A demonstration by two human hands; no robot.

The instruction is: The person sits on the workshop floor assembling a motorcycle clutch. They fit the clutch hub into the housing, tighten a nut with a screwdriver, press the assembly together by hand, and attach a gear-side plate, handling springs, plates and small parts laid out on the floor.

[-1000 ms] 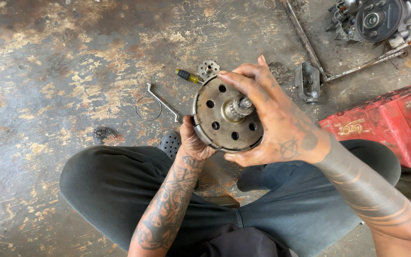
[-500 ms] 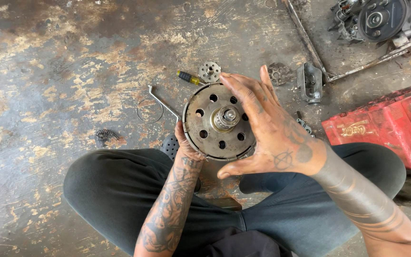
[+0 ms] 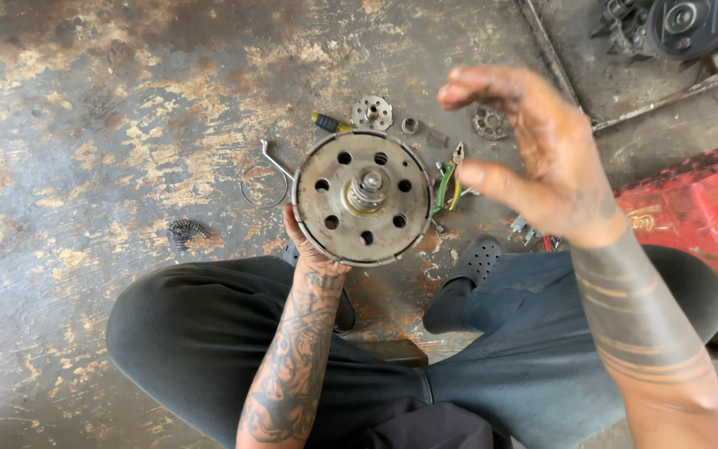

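Centre of frame: my left hand (image 3: 316,254) grips a round perforated metal disc, possibly a clutch plate (image 3: 362,198), from beneath. My right hand (image 3: 542,162) hovers right of it, fingers spread, empty.

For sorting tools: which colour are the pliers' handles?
Green and yellow handles of the small pliers, head view.

The floor (image 3: 110,125) is bare concrete, dark grey and heavily stained, with pale yellowish patches where the surface has worn through. Daylight falls evenly across it, without hard shadows. A red metal box (image 3: 700,216) sits at the right edge. At the top right, a thin metal rod (image 3: 666,98) lies beside a dark engine part (image 3: 683,25).
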